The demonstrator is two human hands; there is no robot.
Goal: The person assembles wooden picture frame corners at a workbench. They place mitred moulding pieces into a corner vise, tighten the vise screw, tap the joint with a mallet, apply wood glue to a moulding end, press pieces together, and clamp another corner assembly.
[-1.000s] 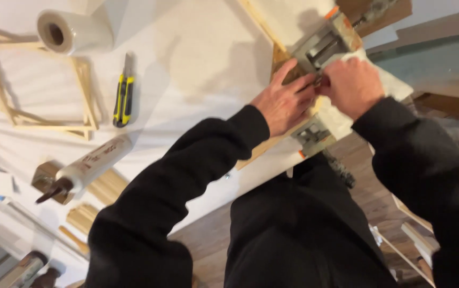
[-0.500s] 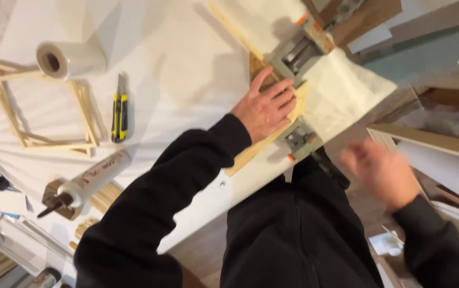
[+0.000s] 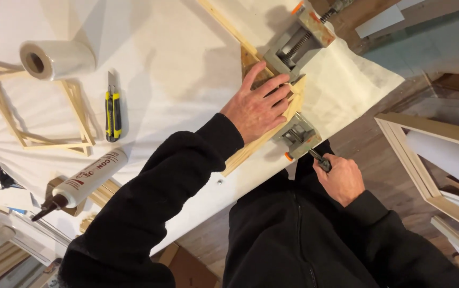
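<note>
The corner clamp sits at the near right edge of the desk, gripping two thin wooden strips where they meet at an angle — one runs up and away past the far vise block, the other slants back down toward the person's body. The left hand lies flat and spread on the joint, fingers splayed, pressing the wood down rather than holding anything. The right hand is below the desk edge, its grip closed round the dark screw handle of the nearer vise block; that handle's long axis points out from the clamp toward the body, so the right hand is the nearer to it. Farther left on the white sheet lie a yellow utility knife, a glue tube, a film roll and a finished wooden frame.
</note>
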